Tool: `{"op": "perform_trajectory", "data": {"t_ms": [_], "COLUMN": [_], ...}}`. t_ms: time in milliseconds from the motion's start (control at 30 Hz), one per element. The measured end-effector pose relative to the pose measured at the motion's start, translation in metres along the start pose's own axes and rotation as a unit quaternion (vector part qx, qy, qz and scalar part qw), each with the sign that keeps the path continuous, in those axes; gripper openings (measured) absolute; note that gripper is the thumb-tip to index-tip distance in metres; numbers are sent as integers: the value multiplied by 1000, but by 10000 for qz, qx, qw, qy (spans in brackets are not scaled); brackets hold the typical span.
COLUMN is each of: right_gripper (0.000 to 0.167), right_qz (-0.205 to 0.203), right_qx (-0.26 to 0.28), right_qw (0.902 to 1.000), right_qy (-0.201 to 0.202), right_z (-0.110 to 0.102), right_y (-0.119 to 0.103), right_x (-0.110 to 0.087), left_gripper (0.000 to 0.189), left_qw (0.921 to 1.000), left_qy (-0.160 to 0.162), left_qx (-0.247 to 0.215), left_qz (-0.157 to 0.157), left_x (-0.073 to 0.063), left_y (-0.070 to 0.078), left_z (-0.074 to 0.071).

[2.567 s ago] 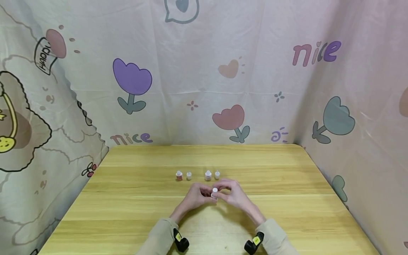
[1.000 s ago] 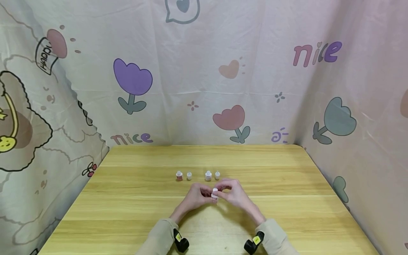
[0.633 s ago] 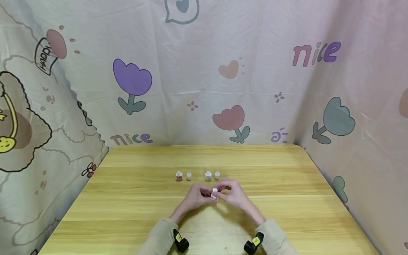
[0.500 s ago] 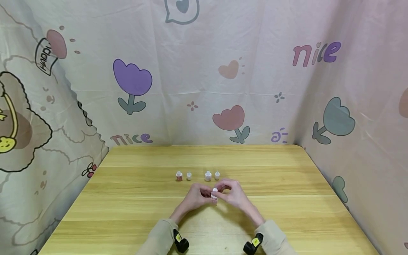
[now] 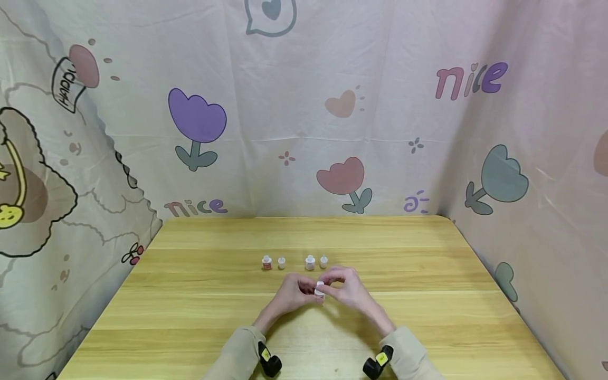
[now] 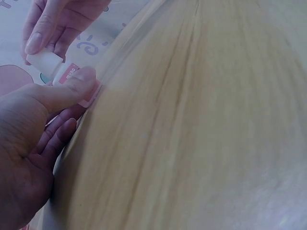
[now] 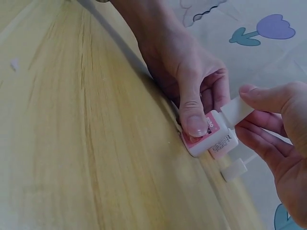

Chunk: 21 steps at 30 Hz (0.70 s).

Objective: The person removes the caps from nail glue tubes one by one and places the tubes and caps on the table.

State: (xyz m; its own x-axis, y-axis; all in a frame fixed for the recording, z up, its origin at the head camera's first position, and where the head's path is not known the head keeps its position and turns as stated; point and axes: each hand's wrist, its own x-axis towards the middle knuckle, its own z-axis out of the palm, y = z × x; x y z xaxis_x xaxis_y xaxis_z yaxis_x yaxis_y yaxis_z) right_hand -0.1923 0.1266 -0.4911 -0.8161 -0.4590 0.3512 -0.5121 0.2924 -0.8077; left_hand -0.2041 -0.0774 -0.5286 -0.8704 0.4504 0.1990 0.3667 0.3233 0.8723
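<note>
Low over the table's middle, my left hand (image 5: 292, 293) grips a small white bottle (image 7: 204, 140) with a pink label, its thumb pressed on the label. A white cap (image 7: 236, 111) sits at the bottle's mouth. My right hand (image 5: 349, 289) pinches that cap between thumb and fingers. In the left wrist view the bottle (image 6: 64, 72) leans and the cap (image 6: 44, 63) lines up with its neck.
Beyond my hands stand a red-labelled white bottle (image 5: 267, 263), a loose white cap (image 5: 282, 262), another white bottle (image 5: 310, 262) and a second loose cap (image 5: 324, 262) with a thin stem. A printed curtain (image 5: 266, 174) hangs behind the wooden table (image 5: 214, 311).
My right thumb and fingers have shifted slightly on the cap. The left hand keeps its grip on the bottle, and the row of bottles and caps stands where it was.
</note>
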Motion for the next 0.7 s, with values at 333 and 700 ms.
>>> {"op": "perform_trajectory", "data": {"t_ms": [333, 700], "right_gripper": [14, 11], "right_qz": [-53, 21], "right_qx": [60, -44], "right_qw": [10000, 9997], "right_qy": [24, 227], "right_z": [1, 2], "right_y": [2, 3], "right_x": [-2, -1], "left_gripper": [14, 15], "left_qw": [10000, 9999], "left_qy": [-5, -2], "left_qx": [-76, -30], "left_qz": [46, 105], "left_x": [0, 0], "left_y": [1, 0], "left_z": [0, -1]}}
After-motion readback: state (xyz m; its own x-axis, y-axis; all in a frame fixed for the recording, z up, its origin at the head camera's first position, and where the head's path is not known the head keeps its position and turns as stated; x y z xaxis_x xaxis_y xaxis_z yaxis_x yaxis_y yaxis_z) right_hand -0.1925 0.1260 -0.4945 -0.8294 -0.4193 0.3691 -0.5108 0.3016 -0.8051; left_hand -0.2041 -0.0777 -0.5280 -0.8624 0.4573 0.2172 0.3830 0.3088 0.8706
